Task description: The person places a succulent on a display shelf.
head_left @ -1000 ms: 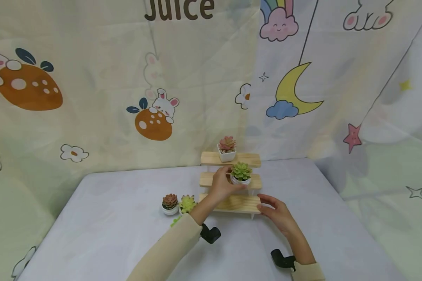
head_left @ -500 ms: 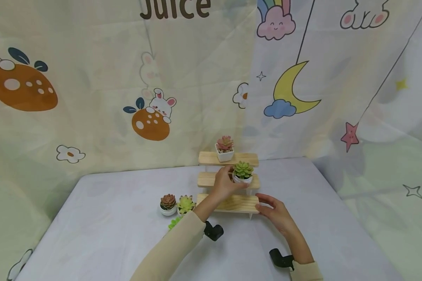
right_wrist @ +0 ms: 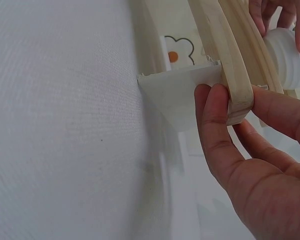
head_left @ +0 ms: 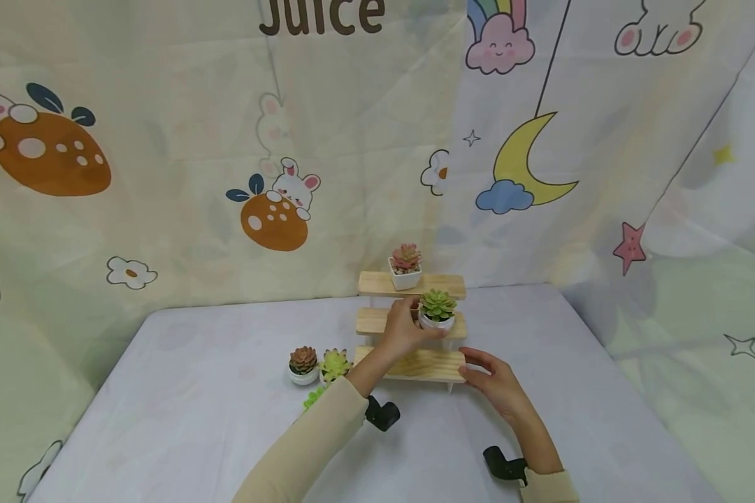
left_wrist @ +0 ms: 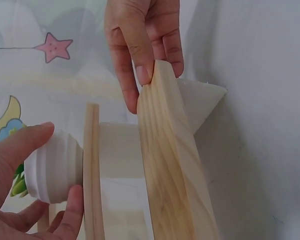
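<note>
Pale natural-wood stepped shelf [head_left: 409, 323], green succulent in a ribbed white pot [head_left: 437, 312], pink succulent in a white square pot [head_left: 405, 266], brownish-red succulent [head_left: 303, 365] and lime succulent [head_left: 335, 365], white tablecloth [head_left: 195, 391], cream sleeves [head_left: 308, 447], pastel cartoon backdrop [head_left: 163, 175] with orange carrots, yellow moon, pink star.

My left arm, in a cream long sleeve, reaches forward and slightly rightward, wrist straight. My left grip [head_left: 403, 330] is curled, thumb [left_wrist: 20, 145] on one side and fingers [left_wrist: 72, 210] wrapped beneath and behind, closed round what it holds, palm turned rightward. My right forearm comes in from the lower right, its cream cuff just at the picture's edge, the wrist bent a little inward. My right grip [head_left: 493, 381] lies lower and nearer to me than the left one, well to its right. Its thumb [right_wrist: 215, 135] presses one face and its fingertips [left_wrist: 140, 70] the opposite face, a light pinch with fingers gently bent. The two grips do not touch each other.
</note>
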Available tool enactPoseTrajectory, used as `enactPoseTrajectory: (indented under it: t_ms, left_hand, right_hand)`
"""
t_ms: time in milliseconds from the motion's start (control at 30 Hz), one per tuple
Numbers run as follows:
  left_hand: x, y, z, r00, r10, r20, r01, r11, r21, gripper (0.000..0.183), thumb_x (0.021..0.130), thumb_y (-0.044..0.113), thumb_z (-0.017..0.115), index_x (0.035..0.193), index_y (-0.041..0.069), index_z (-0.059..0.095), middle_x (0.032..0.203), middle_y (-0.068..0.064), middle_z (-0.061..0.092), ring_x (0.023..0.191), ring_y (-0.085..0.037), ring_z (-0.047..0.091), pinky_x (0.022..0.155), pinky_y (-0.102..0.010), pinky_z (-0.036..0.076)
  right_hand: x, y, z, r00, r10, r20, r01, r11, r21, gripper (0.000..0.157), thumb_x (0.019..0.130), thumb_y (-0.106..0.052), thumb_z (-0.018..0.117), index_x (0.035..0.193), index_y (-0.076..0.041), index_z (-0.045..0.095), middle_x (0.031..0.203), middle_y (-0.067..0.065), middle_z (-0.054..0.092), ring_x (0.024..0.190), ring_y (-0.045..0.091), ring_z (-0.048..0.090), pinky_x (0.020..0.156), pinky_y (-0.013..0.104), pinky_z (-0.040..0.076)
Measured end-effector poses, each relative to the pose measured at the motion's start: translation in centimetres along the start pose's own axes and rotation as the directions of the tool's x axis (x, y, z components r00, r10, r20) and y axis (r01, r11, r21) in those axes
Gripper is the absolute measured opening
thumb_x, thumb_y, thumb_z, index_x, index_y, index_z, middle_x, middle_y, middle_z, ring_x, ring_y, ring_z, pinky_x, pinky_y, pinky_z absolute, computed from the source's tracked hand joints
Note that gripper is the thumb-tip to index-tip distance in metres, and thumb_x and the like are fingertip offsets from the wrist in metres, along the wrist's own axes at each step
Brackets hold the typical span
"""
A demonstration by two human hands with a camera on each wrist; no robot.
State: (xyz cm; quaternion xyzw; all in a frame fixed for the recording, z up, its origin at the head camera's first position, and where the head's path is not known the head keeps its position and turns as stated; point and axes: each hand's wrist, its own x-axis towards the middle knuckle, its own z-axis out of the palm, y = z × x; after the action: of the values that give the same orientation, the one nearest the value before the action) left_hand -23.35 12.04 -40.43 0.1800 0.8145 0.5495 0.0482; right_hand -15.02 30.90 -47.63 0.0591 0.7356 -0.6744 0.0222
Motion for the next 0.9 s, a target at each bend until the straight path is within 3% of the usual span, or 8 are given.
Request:
enactPoseTrajectory:
  t_ms: [267, 433, 900]
  left_hand:
    - [-0.7, -0.2, -0.9, 1.000, -0.027, -0.013, 0.027, 0.999, -0.034, 0.070, 0.074, 0.016, 0.086, 0.134, 0.003, 0.051, 0.128, -0.021, 0.048, 0.111, -0.032, 0.056, 0.088, -0.039, 0.054]
    - [-1.3, -0.5, -1.7, 1.000, -0.004, -0.019, 0.003, 0.998, -0.063, 0.070, 0.074, 0.013, 0.086, 0.134, 0.004, 0.051, 0.127, -0.021, 0.049, 0.111, -0.035, 0.057, 0.085, -0.040, 0.055]
    - [-3.8, -0.4, -5.4, 0.999, 0.015, -0.045, -0.019, 0.997, -0.077, 0.072, 0.074, 0.014, 0.086, 0.136, 0.002, 0.050, 0.125, -0.019, 0.053, 0.110, -0.033, 0.057, 0.086, -0.036, 0.055]
  right_hand:
    - [0.1, 0.0, 0.2, 1.000, 0.015, -0.006, -0.015, 1.000, -0.011, 0.051, 0.095, -0.003, 0.061, 0.140, 0.011, 0.042, 0.136, 0.029, 0.045, 0.095, 0.009, 0.061, 0.080, 0.021, 0.054]
    - [0.1, 0.1, 0.3, 1.000, 0.018, -0.006, -0.018, 1.000, -0.010, 0.051, 0.095, -0.002, 0.061, 0.140, 0.011, 0.042, 0.136, 0.029, 0.044, 0.095, 0.009, 0.061, 0.080, 0.022, 0.054]
    - [0.2, 0.0, 0.1, 1.000, 0.019, -0.002, -0.019, 0.999, -0.042, 0.051, 0.095, -0.004, 0.061, 0.141, 0.009, 0.042, 0.138, 0.028, 0.043, 0.095, 0.007, 0.061, 0.083, 0.021, 0.054]
